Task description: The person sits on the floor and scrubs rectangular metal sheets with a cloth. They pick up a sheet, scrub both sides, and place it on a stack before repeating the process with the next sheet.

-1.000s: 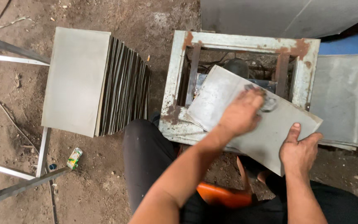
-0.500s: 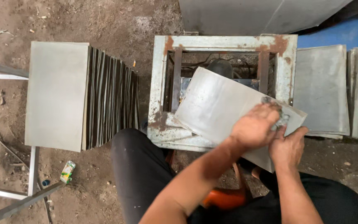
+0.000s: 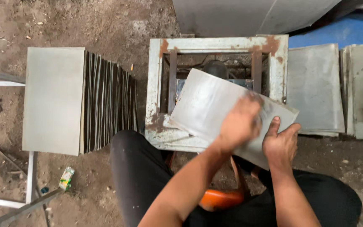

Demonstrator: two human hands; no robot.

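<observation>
Nearest me, my right hand (image 3: 280, 145) grips the near right edge of the metal sheet (image 3: 215, 109), thumb up on its face, fingers curled beneath. My left hand (image 3: 239, 122), blurred, presses flat on the sheet; a second ago it was at about twelve o'clock of here, and half a second ago right beside the right hand, so I am rubbing the surface in strokes. The sheet lies tilted across the rusty metal frame (image 3: 154, 84). At nine o'clock stands the stack of sheets (image 3: 55, 101); at three o'clock lie flat sheets (image 3: 316, 88).
</observation>
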